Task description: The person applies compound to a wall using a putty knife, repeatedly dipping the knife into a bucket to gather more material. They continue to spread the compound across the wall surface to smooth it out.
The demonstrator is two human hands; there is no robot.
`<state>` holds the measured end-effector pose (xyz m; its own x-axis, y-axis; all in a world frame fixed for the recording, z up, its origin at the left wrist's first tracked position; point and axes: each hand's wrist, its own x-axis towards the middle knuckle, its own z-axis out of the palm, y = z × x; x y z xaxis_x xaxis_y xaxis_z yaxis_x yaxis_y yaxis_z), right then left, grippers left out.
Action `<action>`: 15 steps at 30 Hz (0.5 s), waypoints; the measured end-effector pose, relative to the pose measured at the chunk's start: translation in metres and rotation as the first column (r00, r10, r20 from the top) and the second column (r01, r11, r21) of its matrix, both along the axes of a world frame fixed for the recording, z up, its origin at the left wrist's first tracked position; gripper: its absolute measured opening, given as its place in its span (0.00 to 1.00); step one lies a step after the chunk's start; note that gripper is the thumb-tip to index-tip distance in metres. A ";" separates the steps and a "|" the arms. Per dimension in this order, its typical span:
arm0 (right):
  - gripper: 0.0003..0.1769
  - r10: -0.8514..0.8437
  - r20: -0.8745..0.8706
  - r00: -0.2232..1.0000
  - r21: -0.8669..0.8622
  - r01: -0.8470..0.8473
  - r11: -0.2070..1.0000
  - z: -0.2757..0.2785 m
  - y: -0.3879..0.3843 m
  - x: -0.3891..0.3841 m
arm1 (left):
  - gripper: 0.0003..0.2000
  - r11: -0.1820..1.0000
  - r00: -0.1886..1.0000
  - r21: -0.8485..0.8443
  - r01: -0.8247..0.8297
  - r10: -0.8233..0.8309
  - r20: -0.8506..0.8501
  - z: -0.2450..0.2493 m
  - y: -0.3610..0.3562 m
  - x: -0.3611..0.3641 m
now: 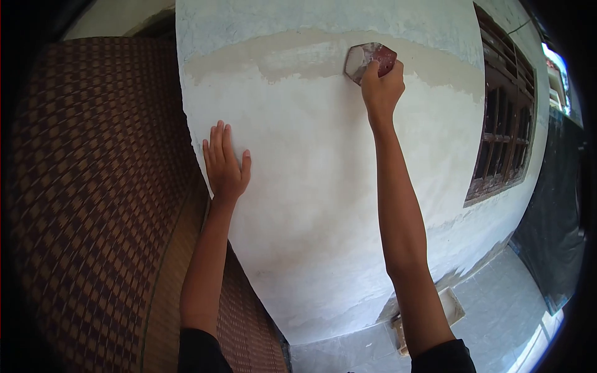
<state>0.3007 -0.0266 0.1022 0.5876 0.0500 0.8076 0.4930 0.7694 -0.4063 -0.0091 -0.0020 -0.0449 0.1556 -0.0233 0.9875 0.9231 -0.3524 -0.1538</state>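
Note:
High on the white wall (298,174), my right hand (382,90) grips a reddish-brown, roughly six-sided tool (356,62) smeared with pale plaster. The tool rests against the wall at a beige-grey band (273,59) with a ragged lower edge. My left hand (225,163) lies flat on the wall near its left edge, lower than the tool, with its fingers stretched upward and nothing in it.
A brown woven mat (99,186) hangs along the left. At the right is a window with a dark wooden frame (507,118), and beyond it dark sheeting (553,211). Below, a tray (453,304) stands on the grey tiled floor (497,298), partly behind my right arm.

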 end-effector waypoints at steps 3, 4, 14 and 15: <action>0.17 0.190 0.184 0.964 0.046 -0.201 0.978 -0.005 -0.009 -0.049 | 0.32 1.000 1.000 0.008 -0.003 0.003 -0.006 0.001 0.003 0.000; 0.17 0.170 0.267 0.949 -0.001 -0.176 0.984 -0.005 -0.011 -0.067 | 0.32 1.000 1.000 0.007 -0.003 0.003 -0.008 0.001 0.002 -0.001; 0.19 0.004 0.101 0.995 -0.112 0.008 0.994 -0.009 0.008 -0.026 | 0.32 1.000 1.000 -0.015 0.001 -0.001 -0.014 0.001 0.002 -0.003; 0.20 0.051 0.023 0.998 -0.096 -0.048 0.994 -0.012 0.004 -0.012 | 0.32 1.000 1.000 -0.014 0.002 -0.002 -0.010 0.000 0.002 -0.003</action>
<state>0.2890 -0.0222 0.0900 0.5617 0.1563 0.8124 0.4665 0.7511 -0.4671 -0.0120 0.0001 -0.0447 0.1659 -0.0098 0.9861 0.9207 -0.3567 -0.1584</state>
